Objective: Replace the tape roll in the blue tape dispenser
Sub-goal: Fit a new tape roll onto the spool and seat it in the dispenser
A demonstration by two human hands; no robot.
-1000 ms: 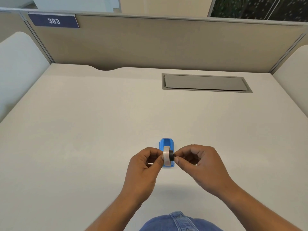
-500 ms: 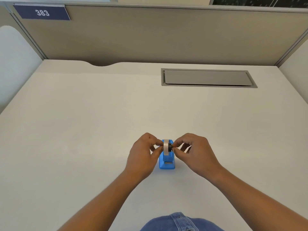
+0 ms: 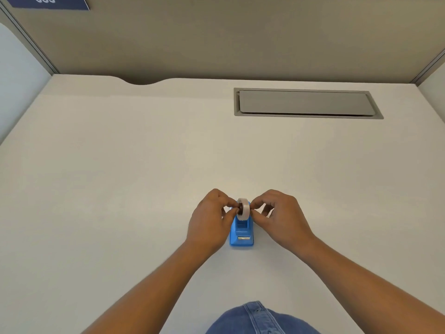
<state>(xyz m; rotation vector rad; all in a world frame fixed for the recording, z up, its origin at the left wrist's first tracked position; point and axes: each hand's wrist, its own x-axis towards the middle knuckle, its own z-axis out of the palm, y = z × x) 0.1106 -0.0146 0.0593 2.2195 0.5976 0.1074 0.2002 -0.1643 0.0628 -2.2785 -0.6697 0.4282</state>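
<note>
The blue tape dispenser [image 3: 241, 235] stands on the white desk [image 3: 120, 189], its metal cutter facing me. A whitish tape roll [image 3: 243, 208] on a dark hub is upright over the dispenser's far end. My left hand [image 3: 209, 220] pinches the hub from the left and my right hand [image 3: 281, 218] pinches it from the right. Whether the hub rests in its slots is hidden by my fingers.
A grey cable hatch [image 3: 307, 103] is set into the desk at the back right. Beige partition walls [image 3: 216, 37] close off the back and sides, with a blue number plate [image 3: 45, 2] at the top left. My denim-clad knee [image 3: 260, 319] shows at the bottom edge.
Both hands carried the tape roll from the near end of the dispenser to its far end and lowered it there. The camera tilted down and closer.
</note>
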